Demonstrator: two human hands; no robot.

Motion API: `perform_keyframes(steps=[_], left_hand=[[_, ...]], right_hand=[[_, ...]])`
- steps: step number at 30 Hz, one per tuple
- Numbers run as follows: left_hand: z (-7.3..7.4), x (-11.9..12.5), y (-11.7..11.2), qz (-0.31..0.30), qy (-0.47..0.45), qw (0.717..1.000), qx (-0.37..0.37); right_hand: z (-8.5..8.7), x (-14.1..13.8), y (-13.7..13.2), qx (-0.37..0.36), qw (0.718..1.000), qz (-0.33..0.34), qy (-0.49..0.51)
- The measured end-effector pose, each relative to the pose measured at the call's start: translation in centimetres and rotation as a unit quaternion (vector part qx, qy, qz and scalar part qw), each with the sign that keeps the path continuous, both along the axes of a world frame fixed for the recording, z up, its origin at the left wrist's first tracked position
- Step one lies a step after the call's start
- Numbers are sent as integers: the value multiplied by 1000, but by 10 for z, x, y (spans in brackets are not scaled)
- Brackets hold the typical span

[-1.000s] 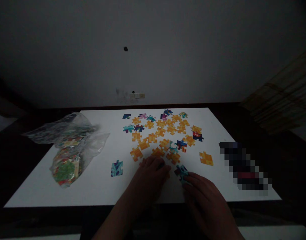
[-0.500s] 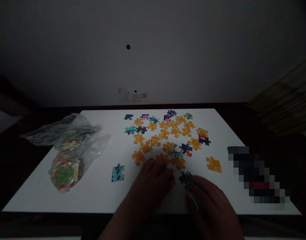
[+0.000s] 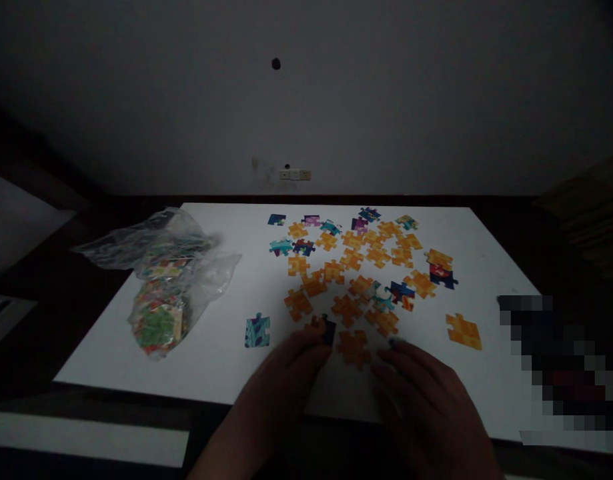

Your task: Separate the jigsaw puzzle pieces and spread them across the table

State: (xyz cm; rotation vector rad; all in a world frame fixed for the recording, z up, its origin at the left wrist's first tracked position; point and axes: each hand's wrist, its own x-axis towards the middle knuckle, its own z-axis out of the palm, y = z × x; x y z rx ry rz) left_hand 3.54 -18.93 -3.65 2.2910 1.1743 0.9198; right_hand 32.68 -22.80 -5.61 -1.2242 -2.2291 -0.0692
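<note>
Near the table's front edge, my left hand (image 3: pixel 291 373) has its fingers closed on a dark blue and orange puzzle piece (image 3: pixel 328 331). To the right, my right hand (image 3: pixel 431 393) curls over a puzzle piece; only a small bluish tip shows at the fingertips. Between the two hands lies an orange puzzle piece (image 3: pixel 354 348), touched by neither. A teal puzzle piece with purple leaf shapes (image 3: pixel 257 331) rests left of my left hand. Beyond the hands spread several loose orange puzzle pieces (image 3: pixel 333 271), mixed with blue, purple and red ones.
On the left of the white table (image 3: pixel 211 320) lies a clear plastic bag (image 3: pixel 159 320) of colourful pieces. A single orange puzzle piece (image 3: pixel 463 331) sits off to the right. A pixelated dark object (image 3: pixel 561 360) is at the right edge. A wall with sockets (image 3: pixel 295 175) stands behind.
My left hand has drawn back slightly, with a dark piece now showing at its fingers. The teal piece at my right hand has become mostly hidden. The whole view has shifted.
</note>
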Motion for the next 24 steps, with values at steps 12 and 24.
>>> perform_keyframes(steps=[12, 24], left_hand=[[2, -3, -14, 88, 121, 981, 127], [-8, -5, -62, 101, 175, 976, 85]], right_hand=[[6, -5, -3, -40, 999, 20, -4], [4, -7, -1, -31, 999, 14, 13]])
